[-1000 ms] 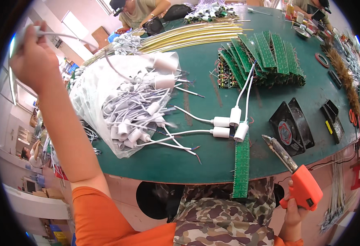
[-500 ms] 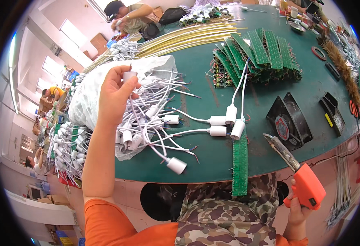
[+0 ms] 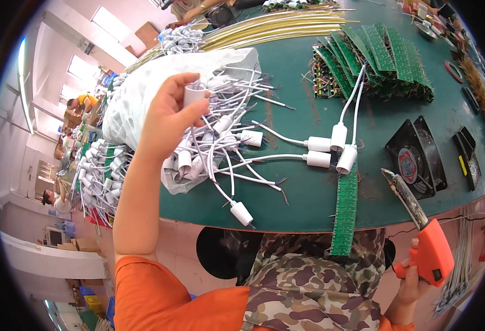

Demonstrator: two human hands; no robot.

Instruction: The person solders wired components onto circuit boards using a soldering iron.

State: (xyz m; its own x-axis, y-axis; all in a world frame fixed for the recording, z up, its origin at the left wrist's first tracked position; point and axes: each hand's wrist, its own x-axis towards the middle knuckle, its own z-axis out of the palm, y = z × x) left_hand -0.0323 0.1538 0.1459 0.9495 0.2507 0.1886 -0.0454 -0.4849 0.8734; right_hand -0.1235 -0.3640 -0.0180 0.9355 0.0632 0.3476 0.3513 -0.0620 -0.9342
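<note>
My left hand (image 3: 171, 113) is raised over the pile, its fingers wrapped round a white cylindrical cap (image 3: 195, 96) with its open end up. Under it spreads a heap of white cables with similar caps (image 3: 212, 140), bare coloured wire ends sticking out, partly on a white plastic bag (image 3: 143, 110). At the lower right my right hand (image 3: 412, 284) grips a soldering gun (image 3: 431, 254) with an orange body, its tip pointing up and left. Between the hands a green circuit board strip (image 3: 345, 220) overhangs the table edge, with several capped white cables (image 3: 331, 149) at its far end.
A stack of green circuit boards (image 3: 386, 52) lies at the back right of the green table (image 3: 286, 204). A black fan (image 3: 416, 160) and a black tray (image 3: 467, 157) are on the right. Long yellowish rods (image 3: 275, 28) lie at the back; other people work beyond.
The view has shifted, so the table contents appear farther right and higher. The cap in my left hand now shows its open end more. A loose capped cable near the table's front edge has turned.
</note>
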